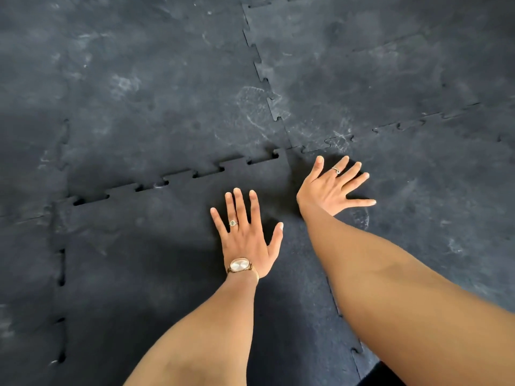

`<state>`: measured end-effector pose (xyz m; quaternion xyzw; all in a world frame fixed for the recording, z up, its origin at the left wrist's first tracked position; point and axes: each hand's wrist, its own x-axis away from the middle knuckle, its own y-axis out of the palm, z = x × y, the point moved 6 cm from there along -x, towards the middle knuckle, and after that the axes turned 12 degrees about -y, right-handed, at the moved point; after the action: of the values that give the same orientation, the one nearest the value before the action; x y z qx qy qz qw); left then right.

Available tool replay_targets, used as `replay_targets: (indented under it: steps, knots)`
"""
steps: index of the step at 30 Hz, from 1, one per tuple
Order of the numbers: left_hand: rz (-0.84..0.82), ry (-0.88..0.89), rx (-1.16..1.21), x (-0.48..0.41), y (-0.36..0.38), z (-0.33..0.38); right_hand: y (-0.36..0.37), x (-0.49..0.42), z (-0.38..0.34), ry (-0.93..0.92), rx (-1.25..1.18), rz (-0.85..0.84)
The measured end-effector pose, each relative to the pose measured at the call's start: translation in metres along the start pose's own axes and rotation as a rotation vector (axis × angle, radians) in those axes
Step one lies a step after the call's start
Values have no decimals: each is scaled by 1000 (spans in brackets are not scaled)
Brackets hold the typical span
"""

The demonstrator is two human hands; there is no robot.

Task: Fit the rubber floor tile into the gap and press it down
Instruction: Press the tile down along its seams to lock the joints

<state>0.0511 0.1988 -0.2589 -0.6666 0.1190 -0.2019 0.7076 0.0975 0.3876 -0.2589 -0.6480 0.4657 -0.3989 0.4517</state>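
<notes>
A floor of dark, scuffed interlocking rubber mats [167, 79] fills the whole view, chalky marks smeared across it. The task's thing, a square black rubber floor tile with jigsaw-toothed edges [145, 246], lies flat in the gap at about 7 o'clock from the middle of the view, its far toothed edge [178, 176] running from 8 o'clock up toward 2 o'clock and meeting the corner where four mats join. Small dark slots show along that far edge and along the left edge [62, 280], so the teeth look not fully seated there. Being square, it has no clear long axis; its far corner points toward 1 o'clock. The left hand [248, 238], wearing a ring and a round wristwatch [239, 265], lies flat on the tile near its right side, fingers spread. The right hand [334, 188], also ringed, is splayed flat just across the right seam, on the neighbouring mat at 3 o'clock. To do this well, I judge the palms should work along the open slots tooth by tooth, pressing straight down rather than sliding.
</notes>
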Motion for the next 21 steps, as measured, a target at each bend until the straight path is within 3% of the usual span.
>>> replay_targets:
  steps: [6, 10, 13, 18, 21]
  knots:
    - [17, 1, 12, -2, -2, -1, 2, -2, -2, 6, 57, -16]
    - [210, 31, 256, -61, -37, 15, 2, -4, -2, 11, 52, -29]
    - [282, 34, 281, -130, -55, 47, 2, -4, 0, 17, 47, -39]
    - [30, -28, 113, -189, -30, 92, 3, -5, 0, 23, 46, -21]
    - [74, -13, 75, -191, -24, 93, 5, -6, 1, 21, 58, -11]
